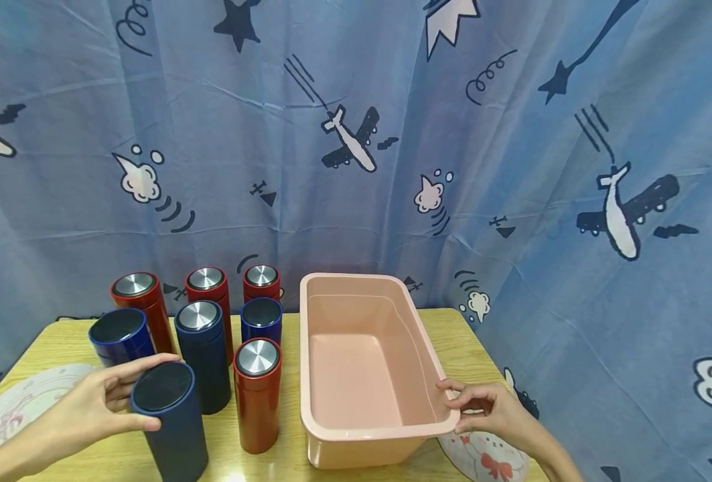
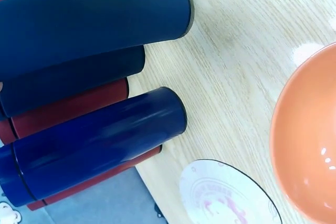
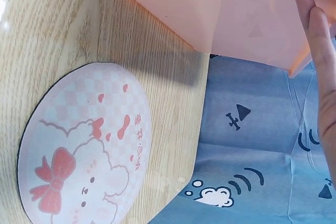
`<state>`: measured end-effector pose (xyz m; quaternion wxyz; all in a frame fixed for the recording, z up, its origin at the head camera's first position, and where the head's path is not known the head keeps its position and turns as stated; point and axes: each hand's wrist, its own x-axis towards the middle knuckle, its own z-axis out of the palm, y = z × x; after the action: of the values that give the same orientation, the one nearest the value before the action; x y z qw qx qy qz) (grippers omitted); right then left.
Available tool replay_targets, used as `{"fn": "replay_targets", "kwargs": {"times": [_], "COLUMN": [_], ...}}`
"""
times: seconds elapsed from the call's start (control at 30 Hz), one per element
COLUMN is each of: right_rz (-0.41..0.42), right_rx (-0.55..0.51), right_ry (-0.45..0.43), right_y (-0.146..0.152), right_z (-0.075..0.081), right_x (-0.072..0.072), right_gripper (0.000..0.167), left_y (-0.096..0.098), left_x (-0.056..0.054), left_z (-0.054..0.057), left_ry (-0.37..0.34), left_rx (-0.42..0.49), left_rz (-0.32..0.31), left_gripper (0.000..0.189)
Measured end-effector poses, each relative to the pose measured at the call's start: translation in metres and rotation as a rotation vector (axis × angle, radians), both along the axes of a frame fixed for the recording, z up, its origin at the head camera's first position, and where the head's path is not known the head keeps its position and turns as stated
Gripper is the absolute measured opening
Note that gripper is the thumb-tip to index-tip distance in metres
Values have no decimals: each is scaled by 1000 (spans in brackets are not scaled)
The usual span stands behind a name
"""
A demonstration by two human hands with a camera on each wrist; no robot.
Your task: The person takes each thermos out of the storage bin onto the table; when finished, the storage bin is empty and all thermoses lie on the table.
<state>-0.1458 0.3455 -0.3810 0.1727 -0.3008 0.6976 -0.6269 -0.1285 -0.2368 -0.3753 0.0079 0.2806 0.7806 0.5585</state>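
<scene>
My left hand grips a dark blue thermos flask near its black-topped upper end, thumb on the near side. In the left wrist view that flask stretches across the top, its base towards the middle. Just behind it stands another dark blue flask with a silver-topped lid, and to the right a red flask. At the near right corner of a pink plastic tub, my right hand pinches the rim between fingers and thumb. The inside of the tub shows bare pink walls and floor.
Several more red flasks and shiny blue flasks stand behind on the wooden table. Round printed mats lie at the left and right. An orange bowl shows in the left wrist view. A blue curtain hangs behind.
</scene>
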Motion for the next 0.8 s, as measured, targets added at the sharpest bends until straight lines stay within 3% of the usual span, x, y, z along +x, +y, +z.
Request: {"fn": "replay_targets", "kwargs": {"times": [0.1,0.4,0.8], "right_rz": [-3,14,5], "right_rx": [8,-17,-4], "right_ry": [19,-8,-4], "right_y": [0,-1,0], "right_z": [0,0,0], "right_x": [0,1,1], "right_gripper": [27,26,27], "left_y": [2,10,20], "left_x": [-2,-10,-19], "left_z": [1,4,16], "left_ry": [-20,-3,-15], "left_rx": [-33,-21,-125], "left_rz": [29,-6,94], "left_gripper": [68,67,66]}}
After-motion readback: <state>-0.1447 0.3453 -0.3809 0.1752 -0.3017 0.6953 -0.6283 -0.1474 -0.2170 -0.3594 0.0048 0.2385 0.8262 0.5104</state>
